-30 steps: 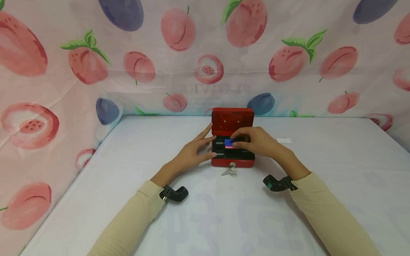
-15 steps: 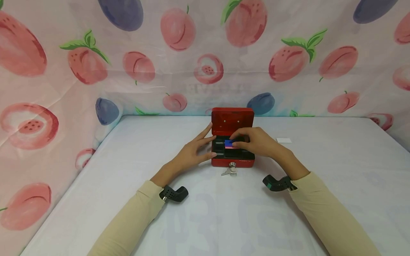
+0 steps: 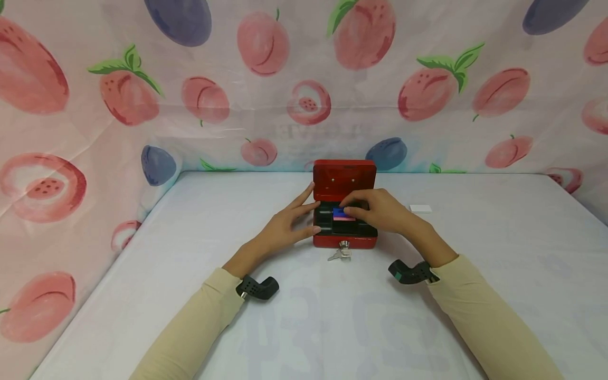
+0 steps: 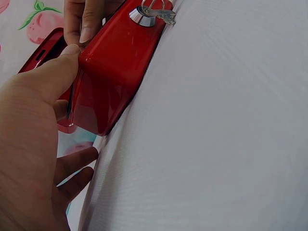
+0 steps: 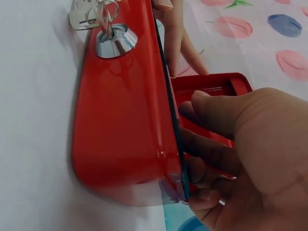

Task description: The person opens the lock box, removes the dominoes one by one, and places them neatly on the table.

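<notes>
A small red cash box stands with its lid raised, showing a black tray inside. My right hand reaches over the tray and pinches a small flat blue-and-pink piece between thumb and fingers; its exact kind is unclear. The left hand rests against the box's left side with spread fingers, the thumb near the front corner. In the left wrist view, that thumb touches the red rim. Keys hang from the silver lock on the front.
A small white rectangular piece lies on the table to the right of the box. White cloth covers the tabletop. Behind it hangs a fruit-print curtain. Each wrist wears a black camera mount.
The right hand and the blue-and-pink piece have shifted very slightly within the tray. Left hand and box look unchanged.
</notes>
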The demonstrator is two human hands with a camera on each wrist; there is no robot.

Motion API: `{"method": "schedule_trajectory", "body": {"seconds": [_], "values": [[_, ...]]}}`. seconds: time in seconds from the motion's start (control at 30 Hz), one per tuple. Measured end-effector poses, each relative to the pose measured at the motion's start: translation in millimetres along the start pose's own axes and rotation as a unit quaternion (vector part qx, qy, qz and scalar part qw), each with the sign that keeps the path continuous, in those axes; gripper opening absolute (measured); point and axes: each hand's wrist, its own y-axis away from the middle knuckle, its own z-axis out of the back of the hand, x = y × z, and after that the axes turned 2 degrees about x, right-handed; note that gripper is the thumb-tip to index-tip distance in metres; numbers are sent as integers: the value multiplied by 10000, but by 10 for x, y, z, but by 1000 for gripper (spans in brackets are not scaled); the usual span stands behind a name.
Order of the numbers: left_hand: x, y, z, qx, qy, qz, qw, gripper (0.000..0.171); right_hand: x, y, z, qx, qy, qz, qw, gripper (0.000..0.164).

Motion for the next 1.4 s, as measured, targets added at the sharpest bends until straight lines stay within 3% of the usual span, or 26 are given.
{"method": "schedule_trajectory", "body": {"seconds": [0.43,1.07,1.4], "values": [[-2,2,4,14,70,33,10000,64,-30,-10,14,-55,-259,-1,9996,22],[-6,2,3,40,93,72,9999,64,0,5,2,74,130,88,9998,21],[4,2,-2,49,62,97,9999,64,1,10,-2,286,-115,-173,9994,25]]}}
